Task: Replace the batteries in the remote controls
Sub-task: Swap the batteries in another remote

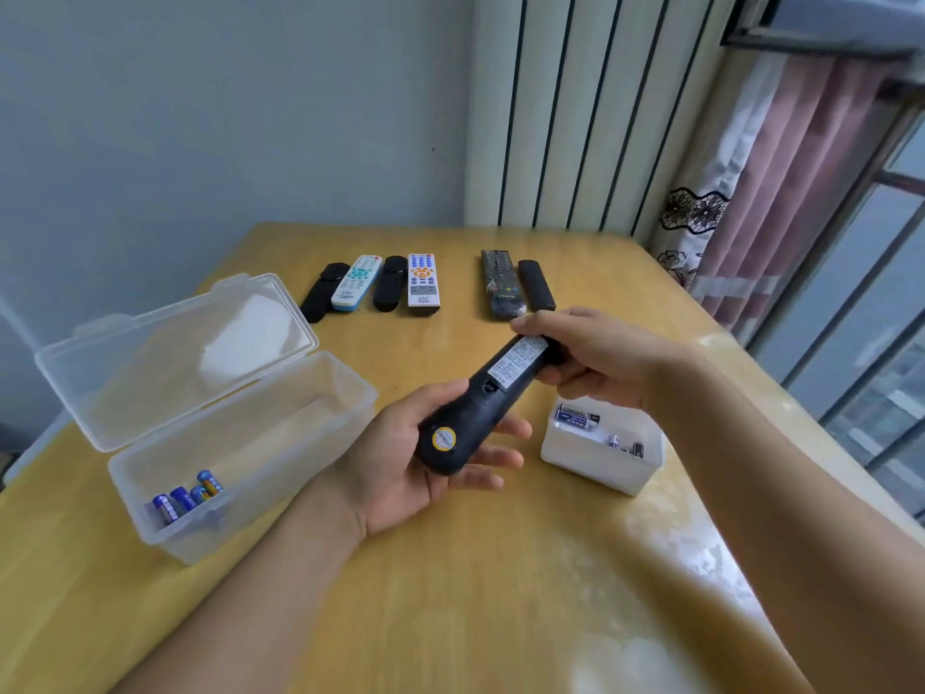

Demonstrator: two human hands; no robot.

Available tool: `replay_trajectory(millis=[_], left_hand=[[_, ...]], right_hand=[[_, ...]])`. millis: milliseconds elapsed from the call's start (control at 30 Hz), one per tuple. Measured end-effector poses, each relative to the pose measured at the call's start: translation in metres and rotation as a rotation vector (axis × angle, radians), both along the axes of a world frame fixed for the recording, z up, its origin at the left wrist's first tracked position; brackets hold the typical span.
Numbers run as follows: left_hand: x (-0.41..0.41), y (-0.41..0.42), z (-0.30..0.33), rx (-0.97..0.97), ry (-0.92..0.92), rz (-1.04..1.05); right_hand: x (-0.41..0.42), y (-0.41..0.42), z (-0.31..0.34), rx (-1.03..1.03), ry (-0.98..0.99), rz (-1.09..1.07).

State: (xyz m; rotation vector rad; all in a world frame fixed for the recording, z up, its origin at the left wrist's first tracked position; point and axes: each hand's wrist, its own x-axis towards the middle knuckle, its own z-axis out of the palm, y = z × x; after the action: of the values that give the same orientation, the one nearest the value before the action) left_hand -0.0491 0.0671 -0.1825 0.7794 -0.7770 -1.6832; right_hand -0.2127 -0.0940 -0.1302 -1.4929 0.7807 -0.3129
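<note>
A black remote (480, 403) is held back side up over the table, with a white label and a yellow round sticker on it. My left hand (425, 468) cradles its near end from below, thumb along the side. My right hand (595, 363) grips its far end. A clear plastic box (280, 423) with its lid open stands at the left and holds several blue batteries (187, 495). A small white tub (595, 460) to the right holds more batteries (578, 417).
Several remotes lie in a row at the back of the yellow wooden table (500, 593): two black and two white ones (373, 283) to the left, two black ones (515, 285) to the right. A curtain and window stand at the right.
</note>
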Motion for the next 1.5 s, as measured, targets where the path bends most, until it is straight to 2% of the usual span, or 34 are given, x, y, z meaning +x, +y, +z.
replay_trajectory(millis=[67, 133, 233, 433, 567, 733, 833, 933, 1100, 1200, 1267, 1367, 1433, 1500], left_hand=[[-0.006, 0.005, -0.002, -0.025, -0.129, -0.037], [-0.013, 0.009, -0.003, -0.039, -0.178, -0.057], [-0.022, 0.007, -0.007, -0.029, -0.212, 0.064], [-0.028, 0.005, -0.014, -0.142, -0.427, 0.217], [-0.028, 0.004, -0.018, -0.126, -0.544, 0.246], [-0.03, 0.006, -0.022, -0.125, -0.718, 0.28], [-0.031, 0.005, -0.02, -0.123, -0.684, 0.331], [-0.031, 0.002, -0.017, -0.077, -0.583, 0.353], [-0.027, 0.001, -0.021, -0.031, -0.559, 0.385], [-0.019, -0.001, -0.021, -0.012, -0.563, 0.478], [-0.014, -0.003, -0.021, 0.027, -0.517, 0.55], [-0.009, -0.004, -0.022, 0.057, -0.466, 0.605], [-0.007, -0.004, -0.023, 0.042, -0.523, 0.605], [-0.007, -0.004, -0.024, 0.029, -0.564, 0.586]], right_hand=[[0.0, 0.01, -0.012, -0.138, -0.048, -0.039], [0.0, 0.023, -0.02, -0.333, -0.072, -0.101], [-0.004, 0.041, -0.025, -0.504, -0.08, -0.152], [-0.013, 0.056, -0.028, -0.848, 0.066, -0.12], [-0.016, 0.063, -0.023, -1.098, 0.142, -0.062], [-0.008, 0.071, -0.026, -1.343, 0.339, 0.021], [-0.006, 0.076, -0.03, -1.453, 0.251, 0.001], [-0.006, 0.074, -0.036, -1.397, -0.009, -0.136], [0.0, 0.07, -0.035, -0.958, -0.278, -0.352], [-0.005, 0.068, -0.03, -0.745, -0.364, -0.256], [-0.009, 0.069, -0.03, -0.766, -0.219, -0.149], [-0.008, 0.077, -0.035, -0.956, 0.131, 0.091], [-0.005, 0.081, -0.039, -0.877, 0.232, 0.247], [-0.005, 0.081, -0.04, -0.876, 0.242, 0.253]])
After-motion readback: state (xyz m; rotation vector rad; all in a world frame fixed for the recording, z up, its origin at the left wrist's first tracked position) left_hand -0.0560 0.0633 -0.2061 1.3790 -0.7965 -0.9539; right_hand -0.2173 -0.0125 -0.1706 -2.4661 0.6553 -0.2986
